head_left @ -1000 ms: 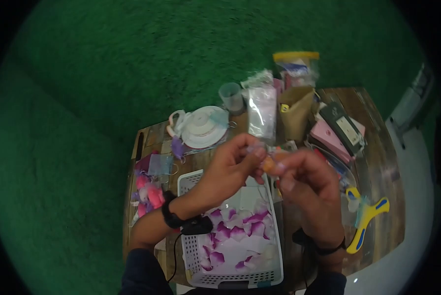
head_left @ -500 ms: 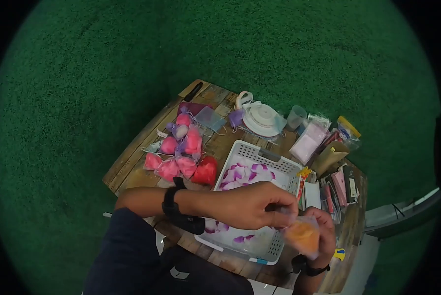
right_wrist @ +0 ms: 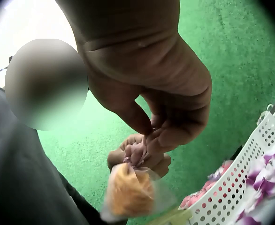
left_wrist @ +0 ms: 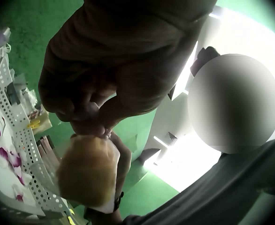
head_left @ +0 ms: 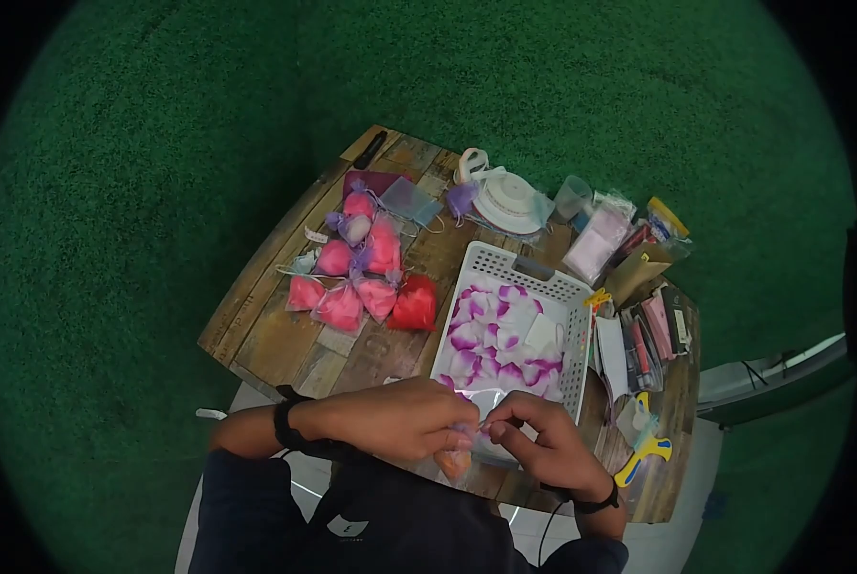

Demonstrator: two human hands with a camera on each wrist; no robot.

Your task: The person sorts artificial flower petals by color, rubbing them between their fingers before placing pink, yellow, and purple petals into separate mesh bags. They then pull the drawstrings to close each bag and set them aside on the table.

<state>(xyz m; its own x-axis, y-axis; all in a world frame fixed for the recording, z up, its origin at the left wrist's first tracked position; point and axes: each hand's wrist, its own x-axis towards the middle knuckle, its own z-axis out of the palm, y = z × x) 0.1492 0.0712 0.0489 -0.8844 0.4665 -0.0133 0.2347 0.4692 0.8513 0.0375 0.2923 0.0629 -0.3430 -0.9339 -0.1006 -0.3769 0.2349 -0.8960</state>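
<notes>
A small sheer pouch with orange contents (head_left: 453, 465) hangs below my left hand (head_left: 411, 418), which pinches its gathered neck. Beside it my right hand (head_left: 543, 443) pinches thin strings at the pouch's top between thumb and fingers. The left wrist view shows the orange pouch (left_wrist: 89, 173) under the left hand (left_wrist: 114, 65). From the right wrist view, the pouch (right_wrist: 130, 191) hangs with its neck gathered, and the right hand (right_wrist: 161, 93) is above it, thumb and fingertips together.
A white perforated basket (head_left: 578, 316) holds white and purple petals. To its left lie several pink pouches (head_left: 338, 304) and a red one (head_left: 413, 303). A ribbon roll (head_left: 511, 203) is behind; packets (head_left: 601, 241) and a yellow-blue tool (head_left: 645, 461) are at the right.
Both hands and the orange pouch have moved left and down to the table's near edge, in front of the basket. The right hand has come off the pouch's body to its strings.
</notes>
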